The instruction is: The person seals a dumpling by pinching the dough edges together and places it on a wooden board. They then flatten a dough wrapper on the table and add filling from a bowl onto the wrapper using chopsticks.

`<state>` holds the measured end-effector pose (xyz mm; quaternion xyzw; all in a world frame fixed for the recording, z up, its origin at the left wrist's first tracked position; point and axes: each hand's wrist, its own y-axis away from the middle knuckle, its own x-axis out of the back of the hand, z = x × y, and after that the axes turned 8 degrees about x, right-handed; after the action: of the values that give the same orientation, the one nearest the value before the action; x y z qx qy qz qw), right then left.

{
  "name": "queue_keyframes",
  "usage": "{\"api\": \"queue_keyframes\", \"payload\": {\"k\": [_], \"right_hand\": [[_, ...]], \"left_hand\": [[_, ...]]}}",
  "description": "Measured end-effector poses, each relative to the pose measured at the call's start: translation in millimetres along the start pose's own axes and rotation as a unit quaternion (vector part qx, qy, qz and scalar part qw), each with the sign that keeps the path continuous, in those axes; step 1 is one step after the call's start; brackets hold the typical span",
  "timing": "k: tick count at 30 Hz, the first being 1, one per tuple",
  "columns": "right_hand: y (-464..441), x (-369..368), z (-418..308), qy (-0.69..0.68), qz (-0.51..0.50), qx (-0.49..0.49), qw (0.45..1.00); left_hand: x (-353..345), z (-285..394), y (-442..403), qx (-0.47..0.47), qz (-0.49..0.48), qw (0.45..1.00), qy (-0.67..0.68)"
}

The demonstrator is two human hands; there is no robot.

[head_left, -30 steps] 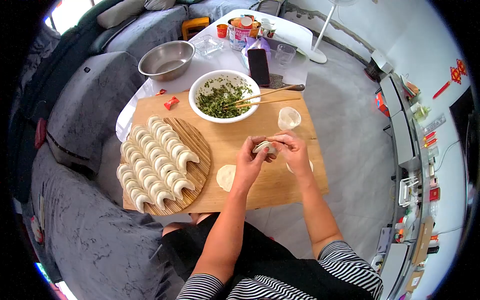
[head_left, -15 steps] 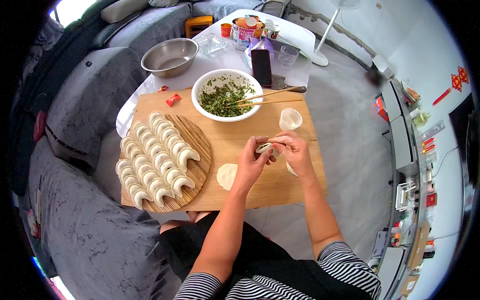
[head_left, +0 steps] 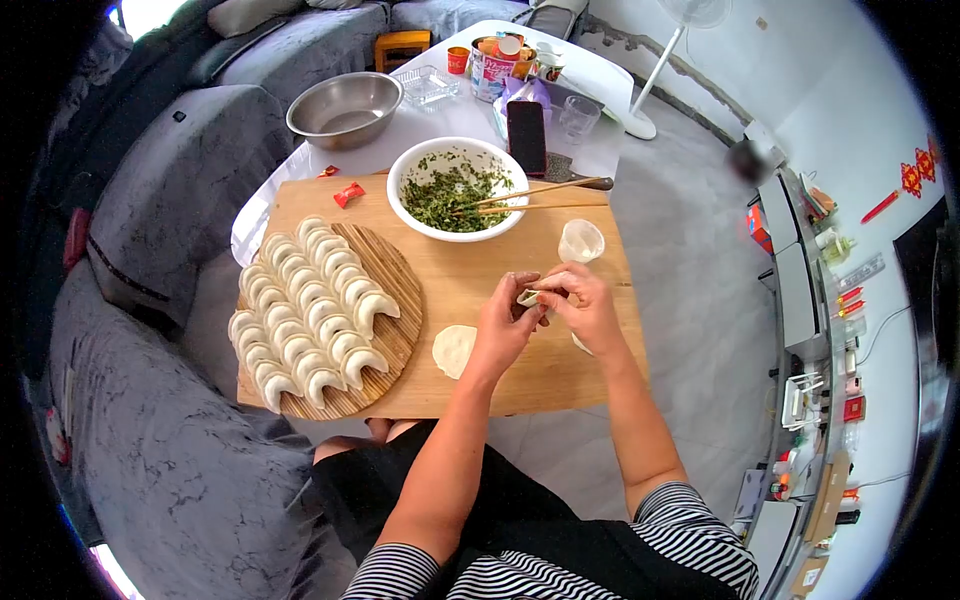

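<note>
Your grip was closed in a pinch on a folded dough wrapper (head_left: pixel 530 298), the fingertips of the left hand (head_left: pixel 505 320) and the right hand (head_left: pixel 586 308) meeting around it. It lay nearer your left hand, off that hand's right side, while your right thumb and fingers came in at its edge. Its long axis seemed to run across, from one hand to the other, though your fingers hid too much to be sure. A flat dough round (head_left: pixel 455 352) lay on the wooden board (head_left: pixel 480 270), just left of your left wrist. Farther left, rows of dumplings (head_left: pixel 313 312) covered most of a round board (head_left: pixel 405 300). Beyond your hands stood a white bowl (head_left: pixel 462 237) of chopped greens (head_left: pixel 445 197), with chopsticks (head_left: pixel 560 207) across its right rim; behind it stretched the white counter (head_left: pixel 435 120).
</note>
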<state>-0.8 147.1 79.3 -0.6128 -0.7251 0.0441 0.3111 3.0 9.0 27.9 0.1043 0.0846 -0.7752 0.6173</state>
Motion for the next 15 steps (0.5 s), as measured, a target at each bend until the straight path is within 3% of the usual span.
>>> {"api": "queue_keyframes", "payload": {"k": [10,12,15], "right_hand": [[-1,-6,5,0.117,0.008,0.111,0.987],[-2,-7,-4,-0.027,0.020,0.018,0.999],[-5,-5,-5,0.010,-0.022,0.021,0.999]], "left_hand": [[0,3,1,-0.009,0.004,1.000,0.007],[1,2,0,-0.013,0.010,1.000,0.008],[0,5,1,-0.013,0.008,1.000,-0.011]]}}
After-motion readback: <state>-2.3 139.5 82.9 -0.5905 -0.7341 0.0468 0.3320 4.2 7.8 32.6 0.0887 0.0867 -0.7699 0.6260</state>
